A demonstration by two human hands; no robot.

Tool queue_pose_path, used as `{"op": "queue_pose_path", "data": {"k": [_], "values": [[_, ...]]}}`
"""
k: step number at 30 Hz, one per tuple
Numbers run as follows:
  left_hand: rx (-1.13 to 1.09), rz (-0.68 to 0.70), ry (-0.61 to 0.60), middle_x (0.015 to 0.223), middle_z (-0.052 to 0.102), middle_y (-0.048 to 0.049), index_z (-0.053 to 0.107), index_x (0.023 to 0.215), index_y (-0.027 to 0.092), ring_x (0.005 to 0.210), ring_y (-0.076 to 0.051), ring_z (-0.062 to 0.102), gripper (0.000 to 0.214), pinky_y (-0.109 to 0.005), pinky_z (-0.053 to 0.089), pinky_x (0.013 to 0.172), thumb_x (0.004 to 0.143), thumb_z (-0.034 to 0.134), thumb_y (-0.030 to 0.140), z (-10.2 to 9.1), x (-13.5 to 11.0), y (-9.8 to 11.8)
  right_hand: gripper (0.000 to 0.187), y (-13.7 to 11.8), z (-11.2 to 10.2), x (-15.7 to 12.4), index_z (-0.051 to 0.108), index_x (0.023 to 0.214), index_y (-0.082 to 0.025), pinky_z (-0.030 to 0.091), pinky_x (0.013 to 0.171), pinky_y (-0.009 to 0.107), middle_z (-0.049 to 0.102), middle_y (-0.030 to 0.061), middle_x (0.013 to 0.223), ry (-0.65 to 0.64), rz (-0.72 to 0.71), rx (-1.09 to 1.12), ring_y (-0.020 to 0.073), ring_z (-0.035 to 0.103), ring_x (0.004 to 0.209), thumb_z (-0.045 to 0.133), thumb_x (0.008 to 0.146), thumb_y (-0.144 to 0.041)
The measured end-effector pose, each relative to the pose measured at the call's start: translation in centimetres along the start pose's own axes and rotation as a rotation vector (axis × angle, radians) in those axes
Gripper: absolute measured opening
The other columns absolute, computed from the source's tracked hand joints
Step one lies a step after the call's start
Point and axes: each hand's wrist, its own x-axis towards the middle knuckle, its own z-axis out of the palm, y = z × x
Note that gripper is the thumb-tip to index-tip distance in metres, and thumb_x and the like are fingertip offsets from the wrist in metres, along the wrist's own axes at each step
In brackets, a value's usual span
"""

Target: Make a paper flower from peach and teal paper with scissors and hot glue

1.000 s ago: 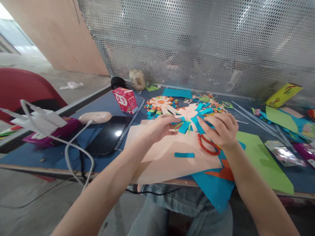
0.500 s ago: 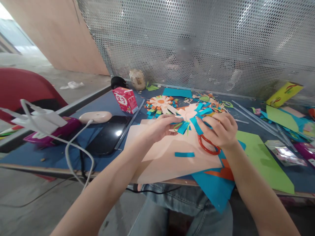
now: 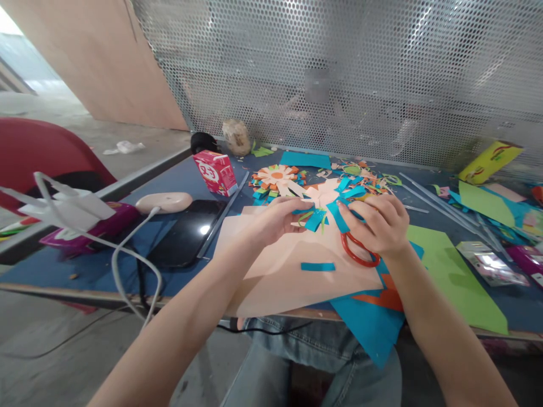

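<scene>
Basically, nearest me are my jeans (image 3: 314,345), half under the tbl (image 3: 95,277). A blue sheet (image 3: 371,328) juts over the edge on my R, w/ an orange pc (image 3: 386,297) by its top. In front of me lies a big peach sheet (image 3: 292,288), one short blue strip (image 3: 318,267) flat on it. To its R is a green sheet (image 3: 453,291), then a shiny clear pkt (image 3: 492,264).

My L hand (image 3: 280,221) & R hand (image 3: 382,226) are apart, w/ the flower (image 3: 326,192) btwn them, over the far part of the peach sheet. It has a peach middle & blue petals. L thumb & fingers pinch its L side; R fingers are closed on a blue petal (image 3: 338,217) at its R. A red loop (image 3: 373,263) shows just under my R hand; can't tell if I'm holding it or it's lying there.

Off L: white cable (image 3: 156,277), phone (image 3: 189,234), pale oval gadget (image 3: 165,202), white plug (image 3: 80,203) by a purple box (image 3: 108,220).

Further back: 2nd flower (image 3: 276,176), pink box (image 3: 215,172), paper scraps (image 3: 369,182), yellow box (image 3: 490,163) far R, a jar (image 3: 236,137), & behind it all the perforated metal screen (image 3: 360,68).
</scene>
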Motion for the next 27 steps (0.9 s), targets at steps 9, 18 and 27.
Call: {"op": "queue_pose_path", "data": {"k": [9,18,27], "values": [[-0.005,-0.001,0.021,0.062,0.055,0.002,0.057,0.063,0.015,0.054,-0.009,0.052,0.02,-0.025,0.045,0.054,0.057,0.074,0.024,0.13,-0.03,-0.08,0.033,-0.01,0.05,-0.08,0.062,0.101,-0.035,0.038,0.071,0.031,0.064,-0.002,0.081,-0.039,-0.01,-0.035,0.0139,0.053,0.078,0.061,0.077,-0.013],[-0.024,-0.058,0.048,0.062,0.056,0.0014,0.055,0.065,0.016,0.054,-0.01,0.052,0.016,-0.025,0.043,0.053,0.059,0.069,0.023,0.05,0.23,-0.06,0.032,-0.06,-0.08,0.56,0.064,0.097,-0.033,0.039,0.069,0.03,0.064,-0.0021,0.081,0.037,-0.051,-0.001,0.0138,0.051,0.08,0.064,0.075,-0.011],[0.013,-0.05,0.066,0.065,0.06,-0.001,0.058,0.069,0.018,0.058,-0.014,0.056,0.027,-0.029,0.043,0.058,0.06,0.068,0.041,0.15,0.06,0.37,0.024,-0.07,0.52,-0.34,0.064,0.097,-0.028,0.041,0.071,0.03,0.064,0.0006,0.086,-0.006,0.139,0.133,0.0144,0.054,0.083,0.059,0.079,-0.012]]}}
